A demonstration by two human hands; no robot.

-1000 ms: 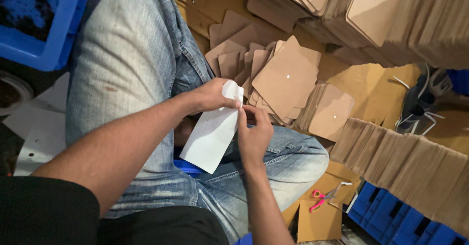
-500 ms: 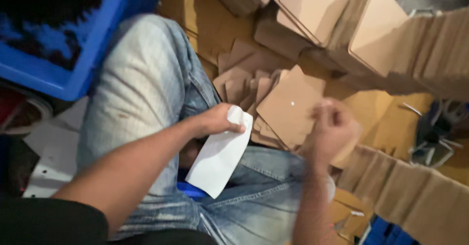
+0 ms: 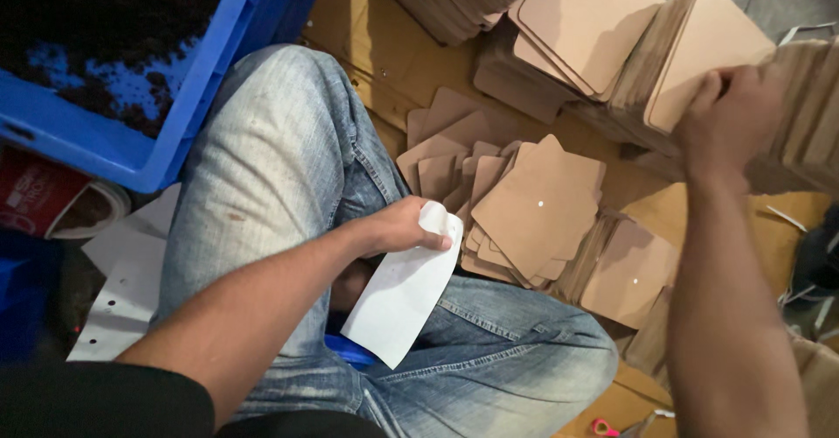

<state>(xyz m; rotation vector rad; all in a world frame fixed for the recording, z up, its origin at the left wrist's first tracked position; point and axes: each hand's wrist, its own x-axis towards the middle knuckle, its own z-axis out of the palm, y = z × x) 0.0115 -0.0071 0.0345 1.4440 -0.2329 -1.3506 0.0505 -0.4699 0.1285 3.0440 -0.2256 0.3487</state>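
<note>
Left hand (image 3: 398, 228) pinches white paper strip (image 3: 404, 294), long axis running 1 to 7 o'clock, top end curled. Right hand (image 3: 730, 114) grips stacked brown cards (image 3: 699, 53).

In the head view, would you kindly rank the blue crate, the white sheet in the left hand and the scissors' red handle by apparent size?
1. Blue crate, largest, though cropped by the frame.
2. White sheet, held in the left hand.
3. Red scissor handle, smallest; it is only partly in view at the bottom edge.

Left hand (image 3: 395, 230) grips white paper (image 3: 404, 296); right hand (image 3: 727, 114) touches brown cards (image 3: 699, 53)
</note>
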